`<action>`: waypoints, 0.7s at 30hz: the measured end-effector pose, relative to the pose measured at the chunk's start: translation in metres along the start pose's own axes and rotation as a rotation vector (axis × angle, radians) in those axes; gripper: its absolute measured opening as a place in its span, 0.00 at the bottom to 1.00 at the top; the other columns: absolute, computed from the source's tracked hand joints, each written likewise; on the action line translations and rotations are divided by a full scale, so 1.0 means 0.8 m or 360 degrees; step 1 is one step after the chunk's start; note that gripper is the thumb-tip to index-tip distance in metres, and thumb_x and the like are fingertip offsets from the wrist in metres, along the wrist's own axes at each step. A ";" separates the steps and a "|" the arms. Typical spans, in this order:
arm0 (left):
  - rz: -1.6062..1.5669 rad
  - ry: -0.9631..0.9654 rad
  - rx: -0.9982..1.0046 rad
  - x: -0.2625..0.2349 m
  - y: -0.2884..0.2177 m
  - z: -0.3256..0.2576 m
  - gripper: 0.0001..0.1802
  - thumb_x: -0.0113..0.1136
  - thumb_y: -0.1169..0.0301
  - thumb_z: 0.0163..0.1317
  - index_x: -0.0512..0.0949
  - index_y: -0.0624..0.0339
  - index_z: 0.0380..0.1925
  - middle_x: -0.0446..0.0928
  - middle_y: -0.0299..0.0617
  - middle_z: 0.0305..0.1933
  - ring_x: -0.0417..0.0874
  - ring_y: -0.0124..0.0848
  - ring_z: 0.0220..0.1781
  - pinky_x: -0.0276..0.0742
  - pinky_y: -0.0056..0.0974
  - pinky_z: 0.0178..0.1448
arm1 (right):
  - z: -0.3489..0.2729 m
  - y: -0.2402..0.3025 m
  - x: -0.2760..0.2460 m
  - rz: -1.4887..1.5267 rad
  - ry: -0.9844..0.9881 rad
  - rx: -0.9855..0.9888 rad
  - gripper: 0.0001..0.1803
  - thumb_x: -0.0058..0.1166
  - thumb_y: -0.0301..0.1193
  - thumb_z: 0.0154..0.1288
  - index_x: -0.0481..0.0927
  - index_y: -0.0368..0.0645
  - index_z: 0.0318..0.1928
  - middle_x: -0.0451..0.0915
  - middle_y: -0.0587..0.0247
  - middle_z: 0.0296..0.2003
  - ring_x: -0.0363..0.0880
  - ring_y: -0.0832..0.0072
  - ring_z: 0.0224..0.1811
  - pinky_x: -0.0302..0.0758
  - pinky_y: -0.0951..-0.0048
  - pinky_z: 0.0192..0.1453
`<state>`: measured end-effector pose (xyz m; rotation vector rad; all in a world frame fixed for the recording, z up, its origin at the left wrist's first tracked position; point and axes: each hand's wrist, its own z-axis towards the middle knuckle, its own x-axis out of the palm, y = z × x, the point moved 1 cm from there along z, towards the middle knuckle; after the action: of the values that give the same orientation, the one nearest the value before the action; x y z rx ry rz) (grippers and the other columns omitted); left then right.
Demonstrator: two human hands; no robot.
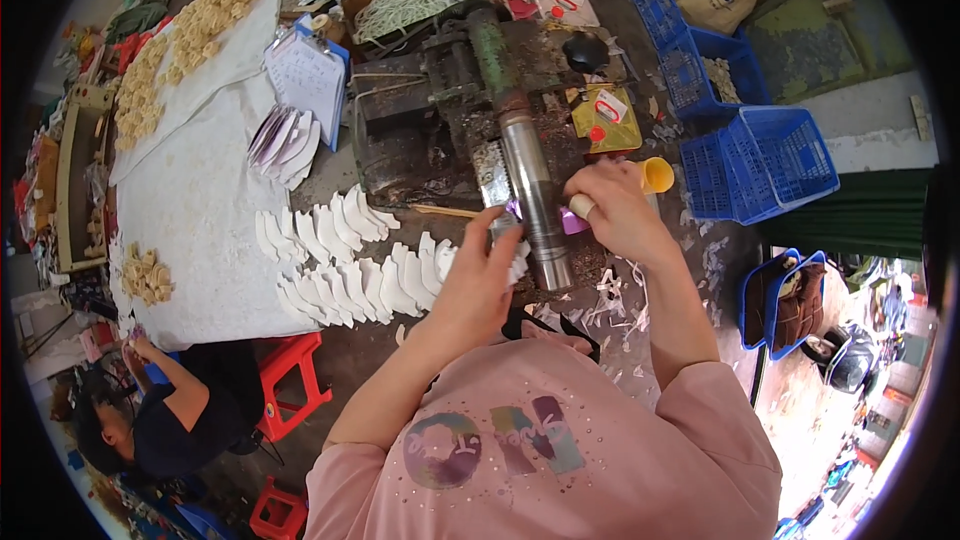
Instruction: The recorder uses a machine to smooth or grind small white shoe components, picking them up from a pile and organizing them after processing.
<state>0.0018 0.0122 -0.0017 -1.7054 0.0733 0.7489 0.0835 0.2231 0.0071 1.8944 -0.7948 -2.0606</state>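
Observation:
My left hand [478, 278] is at the near left side of a steel cylinder [528, 175] that sticks out of a greasy green machine [488, 55]. Its fingers bend around a spot beside the cylinder where a bit of purple shows; what they hold is mostly hidden. On the cylinder's right, my right hand [622, 212] curls its fingers, one wrapped in a pale finger cover [581, 205]. A purple piece [574, 221] shows just below those fingers. Behind the hand lies a yellow cup [657, 176] on its side. Curved white pieces [375, 285] stand in overlapping rows left of my left hand.
A clipboard [305, 65] and stacked purple-edged pieces [285, 145] lie to the left. Beyond the cylinder stands a yellow can [605, 120]. Blue crates [765, 165] line the right side. At lower left, another person [170, 400] sits near a red stool [290, 385].

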 end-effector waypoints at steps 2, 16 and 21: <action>-0.0082 -0.0077 -0.0034 0.001 0.001 -0.001 0.32 0.54 0.86 0.48 0.63 0.62 0.57 0.56 0.55 0.61 0.68 0.52 0.57 0.71 0.45 0.56 | 0.004 0.006 0.003 -0.0051 -0.0310 0.0017 0.09 0.54 0.22 0.53 0.77 0.43 0.37 0.77 0.60 0.33 0.74 0.63 0.42 0.64 0.64 0.50; 0.1015 -0.0991 -0.0316 -0.130 0.246 -0.068 0.24 0.52 0.87 0.44 0.72 0.64 0.46 0.68 0.47 0.54 0.71 0.48 0.53 0.67 0.48 0.54 | -0.011 0.001 0.011 0.0524 -0.0397 0.0473 0.11 0.53 0.23 0.59 0.76 0.37 0.43 0.78 0.60 0.34 0.76 0.73 0.39 0.70 0.74 0.46; 0.1160 -0.0092 -0.0465 -0.091 0.292 -0.087 0.23 0.51 0.87 0.43 0.75 0.61 0.43 0.69 0.48 0.52 0.73 0.47 0.52 0.69 0.50 0.49 | -0.014 -0.003 0.007 0.0606 -0.0518 0.0488 0.10 0.52 0.22 0.60 0.77 0.37 0.43 0.78 0.63 0.34 0.75 0.76 0.38 0.70 0.75 0.47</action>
<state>-0.1263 -0.1422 -0.1586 -1.9408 0.5935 1.3972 0.0943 0.2195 0.0008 1.3962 -1.4937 -2.1103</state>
